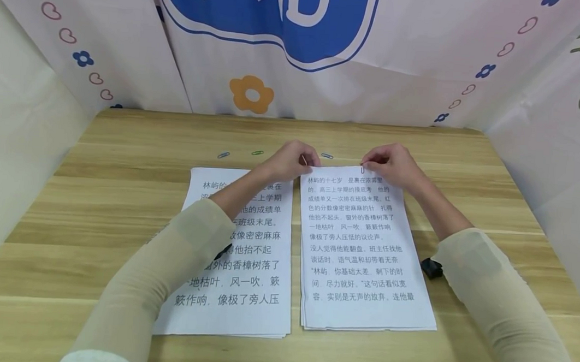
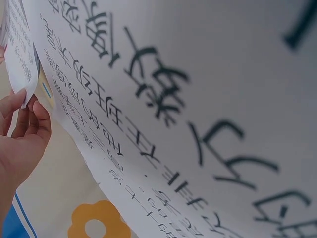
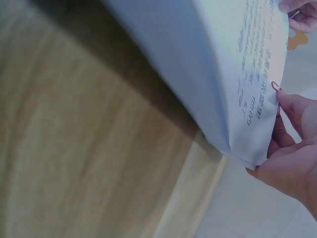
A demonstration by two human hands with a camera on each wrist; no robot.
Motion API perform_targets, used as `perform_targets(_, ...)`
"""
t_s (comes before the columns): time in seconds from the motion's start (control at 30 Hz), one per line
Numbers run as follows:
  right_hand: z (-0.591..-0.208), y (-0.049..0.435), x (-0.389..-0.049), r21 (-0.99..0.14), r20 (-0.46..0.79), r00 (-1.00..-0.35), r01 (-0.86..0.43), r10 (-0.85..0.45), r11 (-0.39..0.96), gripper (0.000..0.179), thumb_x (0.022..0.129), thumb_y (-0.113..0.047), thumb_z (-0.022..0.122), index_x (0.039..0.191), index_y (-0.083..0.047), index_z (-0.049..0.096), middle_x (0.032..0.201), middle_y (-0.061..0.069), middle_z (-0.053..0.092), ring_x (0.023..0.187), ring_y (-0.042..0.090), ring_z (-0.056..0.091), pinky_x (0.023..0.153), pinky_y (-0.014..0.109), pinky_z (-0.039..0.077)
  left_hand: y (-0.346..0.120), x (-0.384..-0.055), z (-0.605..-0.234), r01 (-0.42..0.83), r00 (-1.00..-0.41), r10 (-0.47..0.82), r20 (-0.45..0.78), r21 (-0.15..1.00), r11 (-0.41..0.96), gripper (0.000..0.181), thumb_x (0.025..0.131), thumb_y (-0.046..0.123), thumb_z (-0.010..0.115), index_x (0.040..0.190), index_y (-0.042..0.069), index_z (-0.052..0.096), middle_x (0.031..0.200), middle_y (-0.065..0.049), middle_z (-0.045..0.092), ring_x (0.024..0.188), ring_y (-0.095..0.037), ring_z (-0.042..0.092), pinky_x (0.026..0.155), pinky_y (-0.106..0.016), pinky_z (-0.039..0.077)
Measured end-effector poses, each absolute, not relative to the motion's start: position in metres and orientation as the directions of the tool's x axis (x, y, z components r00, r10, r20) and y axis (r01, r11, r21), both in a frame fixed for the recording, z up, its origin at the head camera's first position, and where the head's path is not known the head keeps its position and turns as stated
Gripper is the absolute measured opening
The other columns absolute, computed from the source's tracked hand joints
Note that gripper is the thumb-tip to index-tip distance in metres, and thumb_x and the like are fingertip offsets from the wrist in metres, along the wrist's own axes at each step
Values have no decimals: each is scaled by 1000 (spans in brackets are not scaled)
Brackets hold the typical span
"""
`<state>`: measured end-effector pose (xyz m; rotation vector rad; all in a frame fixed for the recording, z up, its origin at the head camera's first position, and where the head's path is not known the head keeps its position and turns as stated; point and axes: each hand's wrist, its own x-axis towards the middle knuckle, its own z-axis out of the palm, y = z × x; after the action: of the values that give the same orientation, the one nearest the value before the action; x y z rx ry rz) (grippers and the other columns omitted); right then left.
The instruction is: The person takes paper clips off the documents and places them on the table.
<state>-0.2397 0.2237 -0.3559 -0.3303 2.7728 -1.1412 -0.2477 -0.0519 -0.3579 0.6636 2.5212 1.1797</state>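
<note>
A stack of printed sheets (image 1: 357, 310) lies on the right side of the table, its top edge between both hands. My left hand (image 1: 291, 160) pinches the top left corner of this stack, thumb in front and fingers behind in the left wrist view. At the top edge farther right, a reddish paper clip (image 3: 275, 86) sits over the paper. My right hand (image 1: 395, 163) pinches the clip's end between thumb and fingers, with its other fingers behind the sheets. Another stack of printed sheets (image 1: 248, 318) lies to the left, partly covered by my left forearm.
Beyond the stacks lie a blue paper clip (image 1: 223, 155), a green paper clip (image 1: 257, 152) and another blue clip (image 1: 327, 155). The wooden table (image 1: 97, 193) meets a printed backdrop (image 1: 324, 95) at its far edge, and white cloth walls stand at both sides.
</note>
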Motion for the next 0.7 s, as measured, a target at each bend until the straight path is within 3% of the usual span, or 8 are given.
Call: perform_targets(0.7, -355, 224, -238, -731, -38, -975, -121, -217, 672, 15, 101, -7, 66, 110, 0, 75, 104, 16, 71, 86, 24, 58, 70, 23, 46, -51, -248, -357, 298, -857, 512, -49, 765, 571, 16, 95, -10, 64, 103, 1, 73, 101, -11, 67, 95, -23, 61, 86, -29, 53)
